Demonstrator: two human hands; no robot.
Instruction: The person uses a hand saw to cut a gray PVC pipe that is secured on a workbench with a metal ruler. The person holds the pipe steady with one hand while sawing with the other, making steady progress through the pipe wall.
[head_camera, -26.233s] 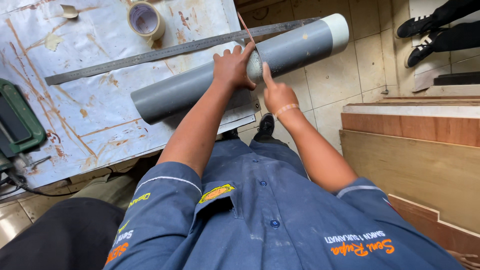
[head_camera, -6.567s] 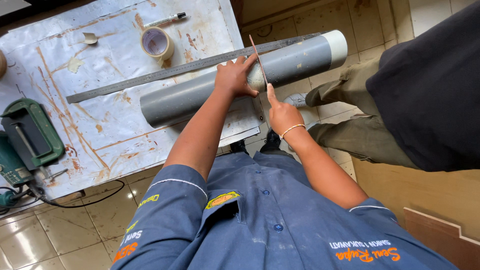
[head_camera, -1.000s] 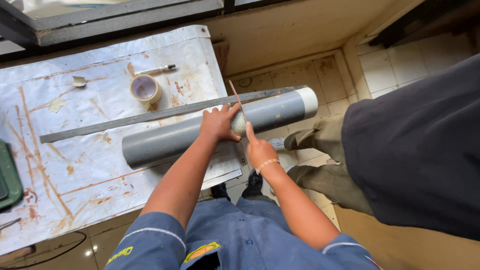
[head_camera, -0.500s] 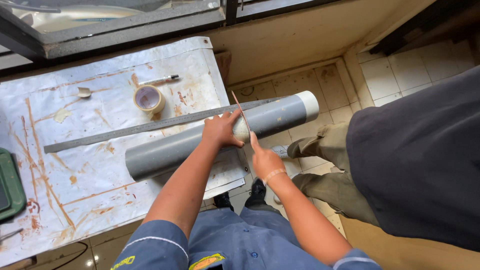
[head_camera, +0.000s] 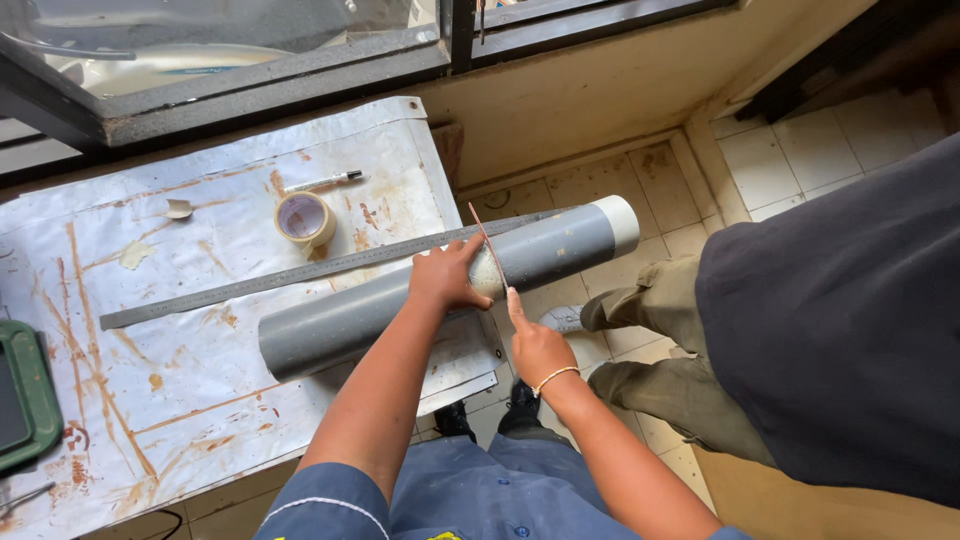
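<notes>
Head view: the grey pipe (head_camera: 400, 300) lies slantwise across the table (head_camera: 200, 400), its white-tipped end jutting past the table edge over the tiled floor. The left hand (head_camera: 447, 278) presses down on the pipe, fingers curled over its top. The right hand (head_camera: 537, 345) is closed on the near end of a thin saw blade (head_camera: 489, 248), which stands on edge across the pipe just beside the left hand.

No container shows its contents; the green case (head_camera: 25, 395), at the table edge far from the pipe, is cut off by the frame.

Behind the pipe, nearly parallel to it, lies a long steel ruler (head_camera: 300, 272). Beyond the ruler sit a tape roll (head_camera: 304, 218) and a pen (head_camera: 325, 181). Another person (head_camera: 830, 320) in a dark top and khaki trousers stands close by the pipe's overhanging end, hiding the floor there.

Whether the blade has bitten into the pipe is hard to make out.
</notes>
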